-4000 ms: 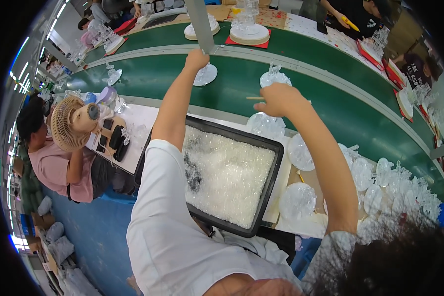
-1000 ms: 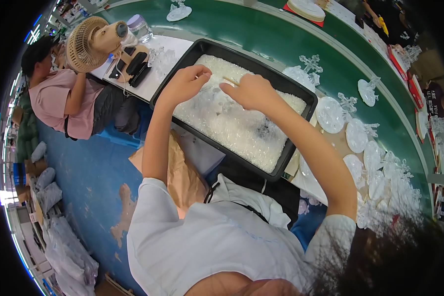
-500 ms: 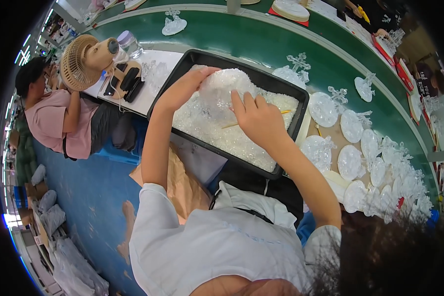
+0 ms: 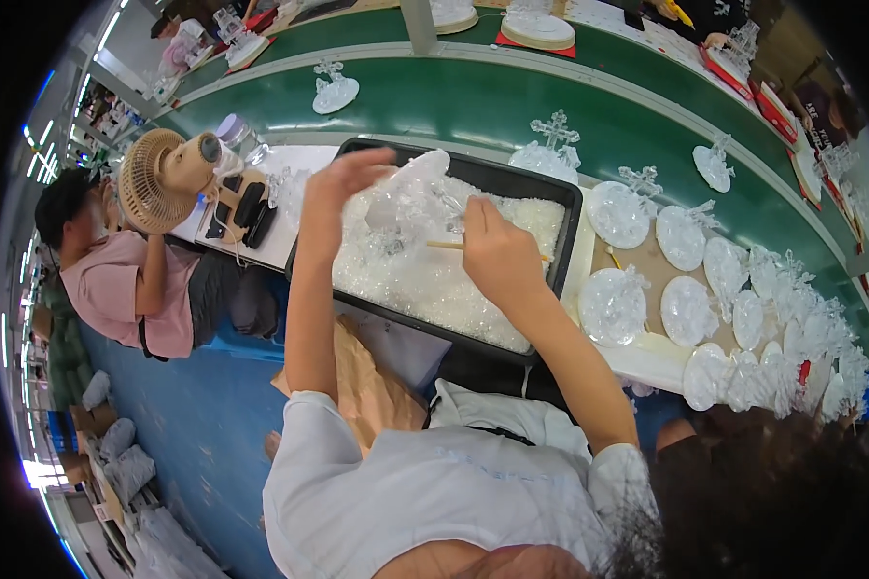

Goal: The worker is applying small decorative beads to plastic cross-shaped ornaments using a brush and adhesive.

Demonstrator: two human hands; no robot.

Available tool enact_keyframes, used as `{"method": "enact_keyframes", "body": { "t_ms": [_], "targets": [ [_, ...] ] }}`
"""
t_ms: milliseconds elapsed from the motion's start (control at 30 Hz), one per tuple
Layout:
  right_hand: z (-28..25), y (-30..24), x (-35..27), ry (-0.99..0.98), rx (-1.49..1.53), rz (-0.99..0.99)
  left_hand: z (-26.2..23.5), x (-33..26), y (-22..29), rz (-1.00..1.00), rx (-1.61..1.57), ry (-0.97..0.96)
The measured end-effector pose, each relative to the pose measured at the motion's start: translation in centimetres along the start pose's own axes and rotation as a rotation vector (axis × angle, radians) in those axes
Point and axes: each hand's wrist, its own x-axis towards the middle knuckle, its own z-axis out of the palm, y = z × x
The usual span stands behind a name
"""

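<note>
over the black tray (image 4: 568,253) at centre, we list two raised hands. left hand (image 4: 346,183): fingers curled round the left edge of a clear plastic piece (image 4: 410,198), gripping it above the tray. right hand (image 4: 497,259): closed on a thin wooden stick (image 4: 446,245), whose tip points left toward the clear piece. tray contents: a heap of small clear plastic parts (image 4: 425,280), filling most of it. right of the tray, on a tan board (image 4: 647,280): rows of round clear plastic discs (image 4: 613,305), some bearing cross-shaped ornaments. far side: a green conveyor belt (image 4: 473,106) carrying further cross ornaments on discs (image 4: 550,145). left of the tray: a white table (image 4: 290,207) with a beige desk fan (image 4: 169,174) and dark objects beside it; we cannot tell what they are. far left: a seated person in a pink shirt (image 4: 116,289). near edge: our white shirt (image 4: 434,492).
</note>
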Motion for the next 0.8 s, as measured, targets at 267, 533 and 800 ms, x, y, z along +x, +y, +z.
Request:
{"method": "enact_keyframes", "body": {
  "t_ms": [267, 533, 800],
  "targets": [
    [-0.4, 1.5, 1.3, -0.179, 0.457, 0.185, -1.3, -0.3, -3.0, -0.059, -0.208, -0.131],
    [-2.1, 2.2, 2.6, -0.564, 1.036, 0.633, 1.7, -1.4, -2.4, -0.027, -0.607, 0.004],
    [-0.2, 1.7, 2.1, -0.430, 0.778, 0.324, 1.2, -2.3, -0.5, -0.041, -0.632, -0.030]
  ]
}}
